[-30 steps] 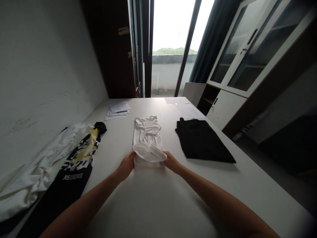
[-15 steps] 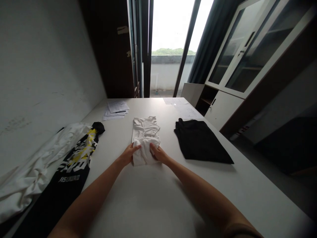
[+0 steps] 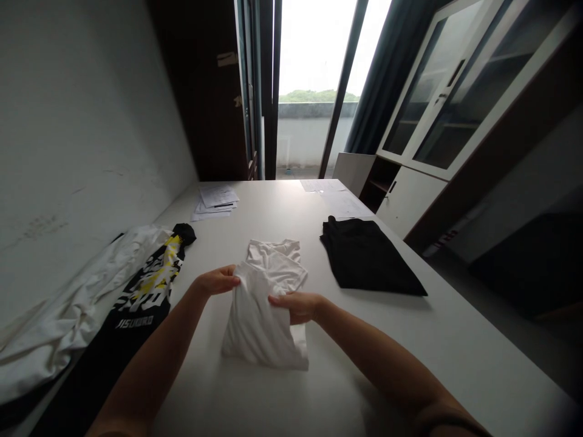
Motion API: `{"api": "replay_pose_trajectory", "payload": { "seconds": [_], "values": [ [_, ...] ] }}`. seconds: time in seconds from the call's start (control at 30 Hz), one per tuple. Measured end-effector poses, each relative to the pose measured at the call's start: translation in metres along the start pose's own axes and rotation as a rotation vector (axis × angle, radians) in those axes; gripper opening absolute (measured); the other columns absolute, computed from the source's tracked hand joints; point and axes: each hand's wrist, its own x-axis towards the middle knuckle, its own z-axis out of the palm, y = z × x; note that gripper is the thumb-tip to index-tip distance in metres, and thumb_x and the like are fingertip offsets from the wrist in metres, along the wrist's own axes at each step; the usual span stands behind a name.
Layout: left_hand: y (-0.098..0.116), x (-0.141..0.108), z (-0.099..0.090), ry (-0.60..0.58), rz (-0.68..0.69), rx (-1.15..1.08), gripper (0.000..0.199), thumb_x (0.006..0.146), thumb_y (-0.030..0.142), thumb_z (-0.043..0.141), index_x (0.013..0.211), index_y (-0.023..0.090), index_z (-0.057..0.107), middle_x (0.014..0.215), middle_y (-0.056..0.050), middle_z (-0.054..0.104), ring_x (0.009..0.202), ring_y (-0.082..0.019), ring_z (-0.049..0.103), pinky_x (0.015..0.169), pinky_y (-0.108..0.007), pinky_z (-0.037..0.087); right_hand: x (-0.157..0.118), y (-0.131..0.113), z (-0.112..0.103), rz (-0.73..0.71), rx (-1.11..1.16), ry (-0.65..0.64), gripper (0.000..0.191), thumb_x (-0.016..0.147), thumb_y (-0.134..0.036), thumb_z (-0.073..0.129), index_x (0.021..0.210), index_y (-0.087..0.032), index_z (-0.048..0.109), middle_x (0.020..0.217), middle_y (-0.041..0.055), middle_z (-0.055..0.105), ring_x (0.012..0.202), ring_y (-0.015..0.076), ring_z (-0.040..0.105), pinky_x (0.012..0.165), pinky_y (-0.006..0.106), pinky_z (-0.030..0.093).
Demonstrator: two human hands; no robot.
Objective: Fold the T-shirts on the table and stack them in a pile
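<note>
White garment nearer, underside hidden.

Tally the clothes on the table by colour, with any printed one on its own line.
White: 2 (held garment, crumpled garment)
Plain black: 1 (folded garment)
Black with yellow-and-white print: 1 (printed garment)
Total: 4
Dark cloth shows under the crumpled garment; I cannot tell whether it is separate.
</note>
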Motion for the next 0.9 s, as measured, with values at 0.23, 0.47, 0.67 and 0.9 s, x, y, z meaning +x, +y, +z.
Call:
{"api": "replay_pose_trajectory", "payload": {
  "seconds": [0.23,0.47,0.67,0.9],
  "values": [
    [-0.006,0.052,0.009,0.369,0.202,-0.262,0.031,0.09,0.037,0.073,0.104,0.01,0.074,0.102,-0.013,0.076,0.099,-0.026,0.071,0.09,-0.034,0.056,-0.001,-0.042,-0.049,-0.186,0.046,0.47,0.042,0.097,-0.052,0.063,0.108,-0.012,0.067,0.098,0.0121,0.074,0.093,0.0217,0.073,0.09,0.033,0.059],
    [-0.018,0.11,-0.011,0.547,0.105,-0.348,0.029,0.098,0.029,0.059,0.123,0.013,0.065,0.101,-0.011,0.076,0.095,-0.024,0.074,0.086,-0.035,0.06,0.015,-0.05,-0.106,-0.282,0.033,0.776,0.041,0.092,-0.053,0.067,0.105,-0.015,0.066,0.088,0.0106,0.073,0.083,0.0231,0.072,0.082,0.036,0.061],
    [-0.008,0.142,-0.036,0.548,0.008,-0.323,0.029,0.099,0.032,0.059,0.118,0.011,0.065,0.087,-0.01,0.075,0.077,-0.022,0.074,0.077,-0.033,0.06,0.03,-0.064,-0.132,-0.283,0.034,0.862,0.034,0.095,-0.049,0.064,0.101,-0.016,0.064,0.083,0.0074,0.071,0.074,0.0196,0.068,0.073,0.032,0.058],
    [-0.011,0.171,-0.064,0.571,0.102,-0.225,0.026,0.093,0.033,0.067,0.107,0.011,0.064,0.073,-0.006,0.071,0.063,-0.019,0.069,0.068,-0.03,0.058,0.044,-0.076,-0.156,-0.309,-0.198,0.999,0.028,0.097,-0.041,0.057,0.097,-0.015,0.064,0.075,0.003,0.068,0.068,0.0165,0.062,0.069,0.026,0.051]
  ]
}}
